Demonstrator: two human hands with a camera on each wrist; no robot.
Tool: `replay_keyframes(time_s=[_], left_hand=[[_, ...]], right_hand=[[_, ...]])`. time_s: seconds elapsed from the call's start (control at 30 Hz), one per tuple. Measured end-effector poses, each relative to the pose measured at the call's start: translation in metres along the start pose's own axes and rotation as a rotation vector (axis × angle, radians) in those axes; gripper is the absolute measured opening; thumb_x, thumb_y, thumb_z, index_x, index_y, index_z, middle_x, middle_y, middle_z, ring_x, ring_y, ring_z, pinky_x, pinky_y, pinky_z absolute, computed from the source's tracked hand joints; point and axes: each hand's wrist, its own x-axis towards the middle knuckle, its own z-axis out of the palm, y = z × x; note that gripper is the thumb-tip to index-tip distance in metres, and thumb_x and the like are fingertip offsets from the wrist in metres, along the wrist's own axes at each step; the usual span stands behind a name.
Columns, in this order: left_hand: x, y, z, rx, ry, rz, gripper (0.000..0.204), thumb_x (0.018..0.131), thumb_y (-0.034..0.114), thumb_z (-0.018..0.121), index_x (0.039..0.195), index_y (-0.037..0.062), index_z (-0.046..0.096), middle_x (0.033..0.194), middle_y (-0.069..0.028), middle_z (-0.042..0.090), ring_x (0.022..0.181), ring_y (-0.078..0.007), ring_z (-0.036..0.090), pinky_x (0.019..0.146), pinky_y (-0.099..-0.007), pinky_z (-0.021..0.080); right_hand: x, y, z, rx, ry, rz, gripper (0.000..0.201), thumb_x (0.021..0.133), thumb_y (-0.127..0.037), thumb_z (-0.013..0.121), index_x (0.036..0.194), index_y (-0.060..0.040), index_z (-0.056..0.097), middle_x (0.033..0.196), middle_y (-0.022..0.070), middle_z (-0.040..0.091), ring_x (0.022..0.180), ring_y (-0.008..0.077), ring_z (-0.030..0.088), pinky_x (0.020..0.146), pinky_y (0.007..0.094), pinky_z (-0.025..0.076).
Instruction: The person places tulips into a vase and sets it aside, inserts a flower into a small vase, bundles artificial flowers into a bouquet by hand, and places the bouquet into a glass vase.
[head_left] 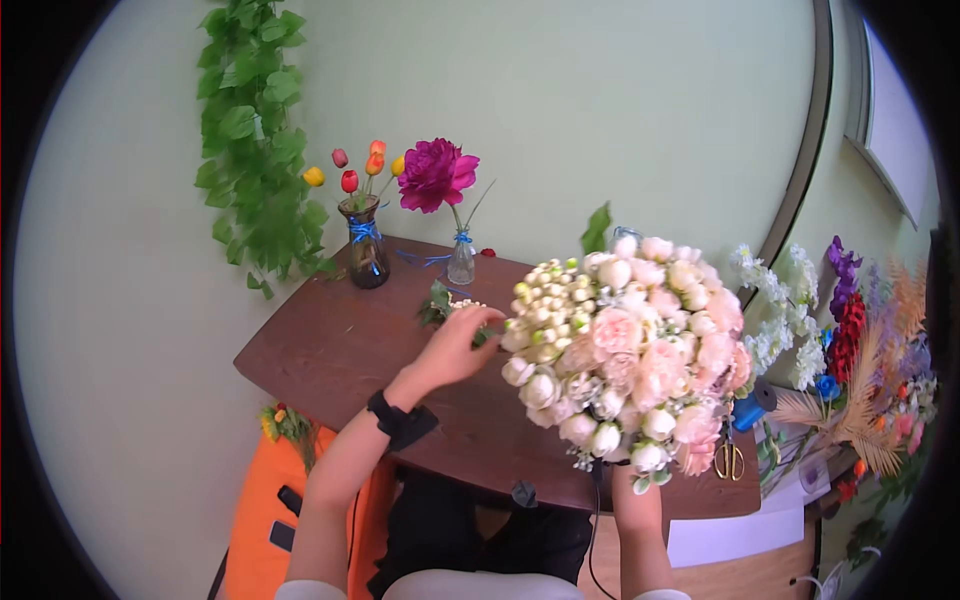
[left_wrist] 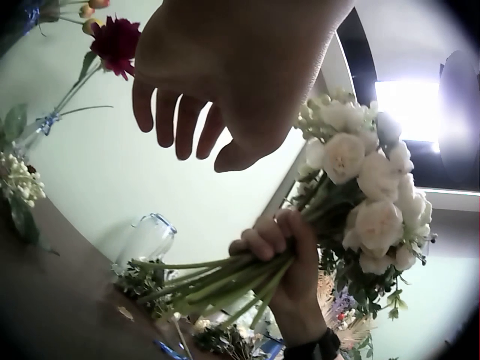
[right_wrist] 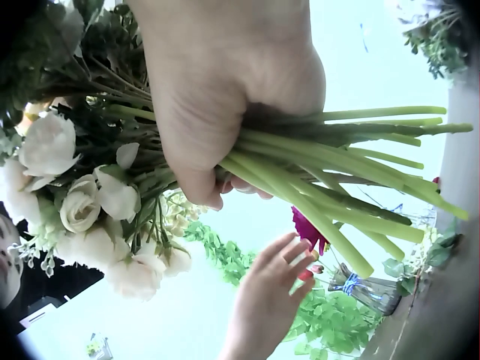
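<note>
A large bouquet of pale pink and cream flowers with whitish berries (head_left: 630, 350) stands over the table's right part in the head view. My right hand (right_wrist: 225, 97) grips its bundle of green stems (right_wrist: 352, 176), whose cut ends stick out past the fist. The head view hides most of that hand behind the blossoms. My left hand (head_left: 455, 345) is held over the table to the left of the bouquet, fingers extended and apart with nothing in them, as the left wrist view shows. Near its fingers lies a leafy sprig with white berries (left_wrist: 22, 180).
On the brown table (head_left: 330, 330) stand a dark glass vase of tulips (head_left: 368, 262) and a small bottle (head_left: 461, 264) with a magenta flower. A clear glass jar (left_wrist: 146, 240) stands behind the stems. Gold-handled scissors (head_left: 730, 462) and a blue spool (head_left: 754, 406) lie at the right.
</note>
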Motion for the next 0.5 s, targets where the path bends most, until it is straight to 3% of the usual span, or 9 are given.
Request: replay_keyframes(time_s=[0.03,0.1,0.27,0.5], left_hand=[[-0.002,-0.018,-0.006,0.041,-0.046,-0.083,0.029,0.072,0.016,0.059,0.098,0.0023,0.052,0.092,-0.0152,0.054,0.085,-0.0302,0.053,0.076,-0.0361,0.043],[-0.012,-0.054,-0.017,0.18,-0.134,-0.278,0.029,0.074,0.016,0.058,0.098,0.0014,0.051,0.091,-0.0137,0.054,0.083,-0.0244,0.054,0.072,-0.0313,0.044],[-0.035,-0.109,-0.017,0.291,-0.179,-0.567,0.031,0.071,0.025,0.062,0.091,0.0021,0.055,0.084,-0.0125,0.058,0.081,-0.0261,0.056,0.071,-0.034,0.045],[-0.037,-0.117,0.009,0.43,-0.282,-0.685,0.031,0.071,0.028,0.064,0.089,0.0042,0.057,0.083,-0.0098,0.06,0.081,-0.0266,0.058,0.07,-0.0345,0.046]], right_hand=[[0.072,-0.122,0.009,0.002,0.006,-0.032,0.034,0.084,-0.022,0.041,0.104,0.0042,0.05,0.099,0.022,0.055,0.093,0.0334,0.051,0.079,0.0365,0.039],[0.083,-0.105,0.006,0.007,0.02,-0.097,0.033,0.084,-0.022,0.042,0.103,0.0037,0.05,0.098,0.0212,0.055,0.092,0.0329,0.051,0.078,0.0365,0.039],[0.109,-0.07,0.011,0.025,0.082,-0.27,0.031,0.083,-0.021,0.044,0.102,0.0022,0.051,0.097,0.0193,0.055,0.091,0.0317,0.051,0.078,0.0366,0.039],[0.154,-0.06,0.025,0.062,0.249,-0.479,0.029,0.081,-0.02,0.046,0.101,0.0002,0.052,0.096,0.0165,0.056,0.09,0.0301,0.051,0.078,0.0367,0.039]])
